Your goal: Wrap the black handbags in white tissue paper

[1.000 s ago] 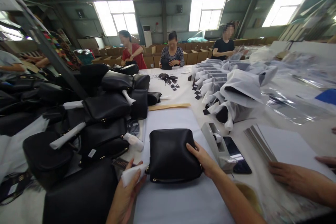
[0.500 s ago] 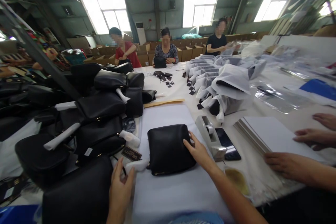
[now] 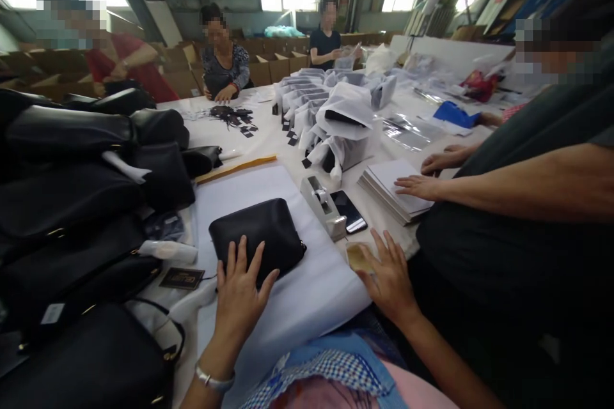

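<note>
A black handbag [image 3: 261,223] lies flat on a stack of white sheets [image 3: 316,281] before me. My left hand [image 3: 242,281] rests on its near side with fingers spread, not wrapped round it. Over a small dish of yellowish stuff [image 3: 359,257], my right hand [image 3: 391,278] hovers with fingers apart and nothing in it. Whether its fingertips touch the dish I cannot tell. Beside the bag on the left lie a dark hang tag [image 3: 182,278] and a white paper-wrapped strap or handle [image 3: 192,303].
Black bags [image 3: 71,204] are piled on the left. A tape dispenser [image 3: 323,208] and a phone [image 3: 349,212] lie right of the sheets. A co-worker's hand [image 3: 417,187] rests on a stack of boards [image 3: 384,185]. Wrapped bags [image 3: 330,108] stand farther back. Several people work around the table.
The view has swung right. My left hand has come onto the bag, and my right hand has left its side for the dish. The bag now lies turned on the sheets.
</note>
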`<state>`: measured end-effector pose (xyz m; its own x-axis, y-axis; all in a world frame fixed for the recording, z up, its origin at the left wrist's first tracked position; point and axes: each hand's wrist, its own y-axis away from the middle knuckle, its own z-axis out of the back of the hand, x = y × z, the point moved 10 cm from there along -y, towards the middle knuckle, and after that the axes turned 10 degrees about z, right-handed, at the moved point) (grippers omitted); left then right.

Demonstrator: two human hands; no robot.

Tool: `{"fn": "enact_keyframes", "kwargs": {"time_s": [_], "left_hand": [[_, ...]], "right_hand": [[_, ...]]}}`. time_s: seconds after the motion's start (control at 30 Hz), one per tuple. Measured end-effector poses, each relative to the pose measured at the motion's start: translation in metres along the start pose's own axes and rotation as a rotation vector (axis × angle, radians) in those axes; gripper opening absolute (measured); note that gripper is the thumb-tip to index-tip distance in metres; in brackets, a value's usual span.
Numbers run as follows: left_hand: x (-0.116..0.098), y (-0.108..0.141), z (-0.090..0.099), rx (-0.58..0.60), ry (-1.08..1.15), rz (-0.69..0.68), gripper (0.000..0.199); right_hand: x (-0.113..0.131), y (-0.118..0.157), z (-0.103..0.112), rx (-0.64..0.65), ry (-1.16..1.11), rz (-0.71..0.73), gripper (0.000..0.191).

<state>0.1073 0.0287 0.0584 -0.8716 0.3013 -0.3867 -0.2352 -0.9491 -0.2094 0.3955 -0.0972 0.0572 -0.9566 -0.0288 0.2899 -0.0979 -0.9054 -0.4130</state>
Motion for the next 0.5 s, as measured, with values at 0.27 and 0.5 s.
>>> {"fn": "enact_keyframes", "kwargs": {"time_s": [0.27, 0.5], "left_hand": [[0.003, 0.005, -0.009, -0.015, -0.05, -0.024, 0.059], [0.012, 0.004, -0.009, -0.047, 0.08, -0.013, 0.065]], "right_hand": [[-0.015, 0.018, -0.044, 0.223, 0.153, -0.015, 0.047], [-0.005, -0.036, -0.004, -0.077, 0.075, 0.114, 0.039]]}}
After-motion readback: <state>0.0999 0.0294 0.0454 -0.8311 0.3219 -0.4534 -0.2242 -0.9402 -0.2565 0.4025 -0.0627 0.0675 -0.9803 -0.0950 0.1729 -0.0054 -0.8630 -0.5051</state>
